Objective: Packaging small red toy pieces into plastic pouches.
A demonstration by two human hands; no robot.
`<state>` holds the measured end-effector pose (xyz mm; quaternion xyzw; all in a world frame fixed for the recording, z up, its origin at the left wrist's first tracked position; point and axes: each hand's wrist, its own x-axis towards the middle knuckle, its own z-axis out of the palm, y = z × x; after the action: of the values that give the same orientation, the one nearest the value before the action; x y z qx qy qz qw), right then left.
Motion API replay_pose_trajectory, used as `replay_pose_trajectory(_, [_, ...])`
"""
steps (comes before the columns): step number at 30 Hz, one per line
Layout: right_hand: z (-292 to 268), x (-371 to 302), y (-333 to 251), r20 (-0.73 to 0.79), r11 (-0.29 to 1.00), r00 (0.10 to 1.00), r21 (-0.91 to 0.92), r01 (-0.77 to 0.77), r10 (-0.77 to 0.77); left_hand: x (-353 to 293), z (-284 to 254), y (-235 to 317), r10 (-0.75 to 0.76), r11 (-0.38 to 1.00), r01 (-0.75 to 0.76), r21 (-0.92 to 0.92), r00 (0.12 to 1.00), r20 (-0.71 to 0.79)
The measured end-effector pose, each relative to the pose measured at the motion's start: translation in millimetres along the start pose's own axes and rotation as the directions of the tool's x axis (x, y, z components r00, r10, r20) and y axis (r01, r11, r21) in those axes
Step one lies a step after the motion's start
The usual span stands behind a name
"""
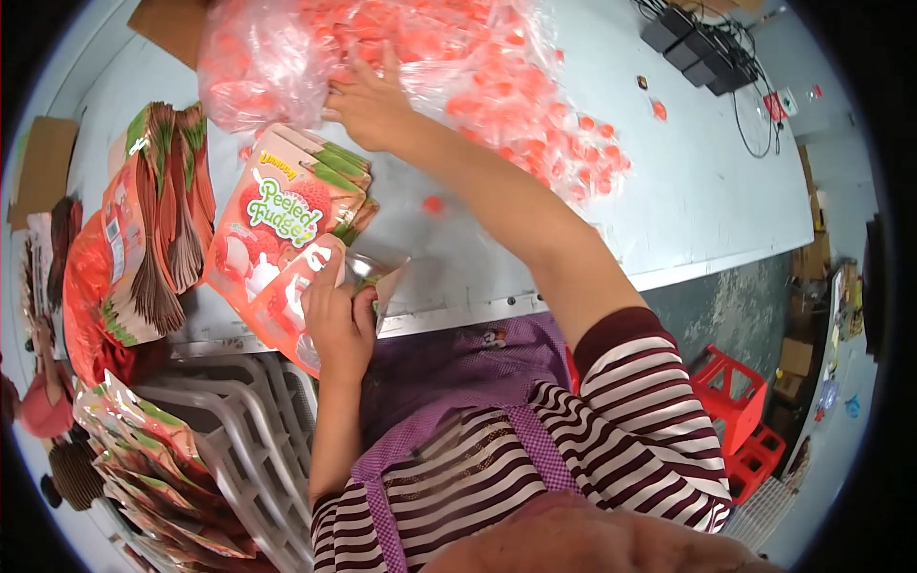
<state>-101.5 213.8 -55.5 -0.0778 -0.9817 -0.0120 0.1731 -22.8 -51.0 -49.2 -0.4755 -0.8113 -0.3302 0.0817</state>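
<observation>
My left hand [339,320] is closed around a pink printed pouch [288,304] near the table's front edge. The pouch's mouth gapes, showing a silvery inside. Stretched across the table, my right hand [371,107] has its fingers spread at the edge of a big clear plastic bag [263,81] of pink sweets. Nothing shows in that hand, though its fingertips partly overlap the plastic. Individually wrapped pink sweets [540,124] spill out to the right of the bag. Beneath and beyond the held pouch lies a stack of similar flat pouches [310,158].
Bundles of pouches [162,210] stand at the table's left. Grey plastic crates [239,401] sit below, beside filled pouches [158,458]. Black power adapters with cables [697,48] lie at the far right of the white table [707,191]. Red stools [735,401] stand on the floor.
</observation>
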Motion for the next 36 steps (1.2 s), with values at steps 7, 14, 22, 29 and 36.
replay_pose_trajectory(7, [-36.7,-8.5,-10.2,0.143,0.997,0.989,-0.063,0.045,-0.035,-3.8,4.0,-2.1,-0.031,0.999,0.031,-0.018,1.0,-0.007])
replay_pose_trajectory(14, [-64.6,-70.0,6.9,0.172,0.945,0.968,0.241,-0.222,0.184,-0.5,0.4,1.4,-0.013,1.0,0.013,-0.02,1.0,-0.009])
replay_pose_trajectory(22, [-26.4,5.9,7.5,0.276,0.884,0.933,0.342,-0.32,0.231,-2.3,3.8,-0.9,-0.015,0.999,0.015,0.028,1.0,-0.02])
replay_pose_trajectory(29, [-59.0,-54.5,27.4,0.148,0.879,0.989,0.472,-0.065,-0.007,-7.8,4.8,-4.7,-0.005,1.0,0.005,0.029,1.0,-0.017])
replay_pose_trajectory(36, [-149.2,-192.8,36.2,-0.023,0.561,0.818,0.739,-0.373,0.574,-2.5,0.8,-3.3,0.001,1.0,-0.001,0.017,1.0,-0.024])
